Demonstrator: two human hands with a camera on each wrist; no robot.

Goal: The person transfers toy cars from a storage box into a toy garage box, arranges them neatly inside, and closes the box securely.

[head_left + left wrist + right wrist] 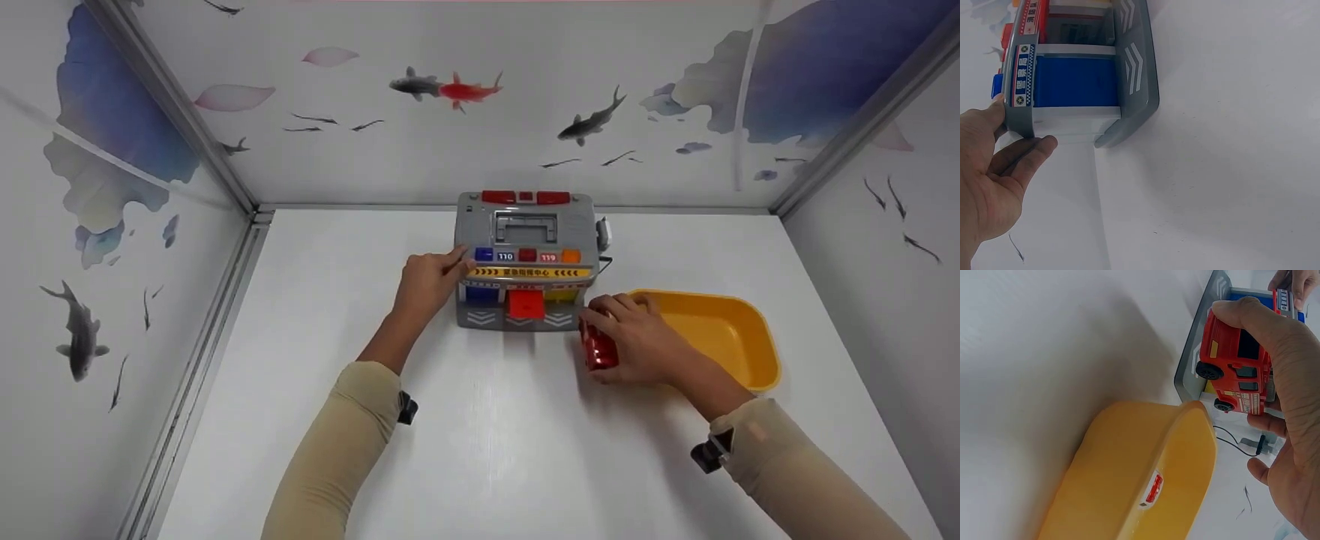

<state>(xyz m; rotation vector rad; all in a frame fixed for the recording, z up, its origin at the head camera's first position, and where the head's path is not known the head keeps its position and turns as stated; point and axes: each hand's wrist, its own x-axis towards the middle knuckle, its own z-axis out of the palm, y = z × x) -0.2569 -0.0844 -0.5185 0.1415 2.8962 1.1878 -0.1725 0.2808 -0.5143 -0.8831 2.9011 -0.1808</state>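
A red toy truck (pixel 1235 360), right of center in the head view, sits between the thumb and curled fingers of a person's right hand (pixel 637 341), near the lower right corner of a gray toy station (pixel 526 262). The left hand (pixel 431 281) pinches the station's left edge. A yellow tub (pixel 770 352) rests at right on a white table (pixel 465 435).

Head view, centre: toy station (pixel 525 262) "110", "119" | its yellow strip (pixel 526 272) "紧急指挥中心" | left wrist, upper left: blue label (pixel 1022 76) "警察局"
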